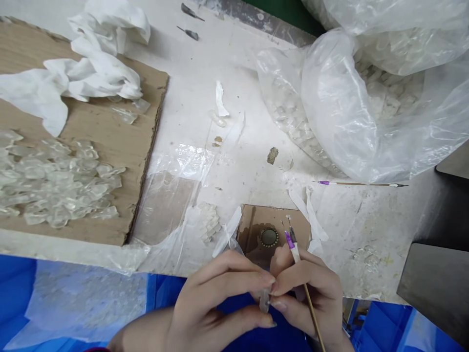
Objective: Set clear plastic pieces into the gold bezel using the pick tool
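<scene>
Stained tabletop [242, 58], blue bins [383, 322] below; hands [214, 293] hold translucent piece [264, 301].

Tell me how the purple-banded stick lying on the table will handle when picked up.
The purple-banded stick is probably stiff, as its shaft lies straight. Its slimness suggests little weight. Its very thin ends might bend easily.

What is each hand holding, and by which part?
The left hand and right hand both pinch a small translucent oblong piece; exactly where is partly hidden. The right also holds a slender brown, purple-banded stick by its shaft.
</scene>
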The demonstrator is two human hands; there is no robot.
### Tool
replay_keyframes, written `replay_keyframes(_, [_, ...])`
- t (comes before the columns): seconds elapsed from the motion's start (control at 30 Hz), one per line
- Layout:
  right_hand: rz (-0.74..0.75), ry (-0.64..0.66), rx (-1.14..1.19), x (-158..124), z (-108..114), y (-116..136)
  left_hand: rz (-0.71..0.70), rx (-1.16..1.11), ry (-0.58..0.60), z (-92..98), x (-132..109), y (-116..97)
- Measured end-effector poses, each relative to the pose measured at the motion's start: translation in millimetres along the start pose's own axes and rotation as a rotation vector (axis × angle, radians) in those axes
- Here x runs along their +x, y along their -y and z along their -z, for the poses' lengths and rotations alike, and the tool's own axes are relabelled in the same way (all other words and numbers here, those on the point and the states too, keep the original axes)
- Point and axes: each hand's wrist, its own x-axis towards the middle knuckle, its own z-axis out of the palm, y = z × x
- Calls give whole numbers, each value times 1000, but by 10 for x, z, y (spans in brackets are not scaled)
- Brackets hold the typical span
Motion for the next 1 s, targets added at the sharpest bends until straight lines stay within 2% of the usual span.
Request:
replay_keyframes(0.3, [105,10,-39,23,-47,-4,-30,22,31,2,11,-16])
replay_keyframes(0.7, [55,25,3,18,-66,5,-4,-51,70,27,-8,-20])
replay_keyframes(1.0, [48,30,-13,13,-54,46,3,23,137,81,-27,-33])
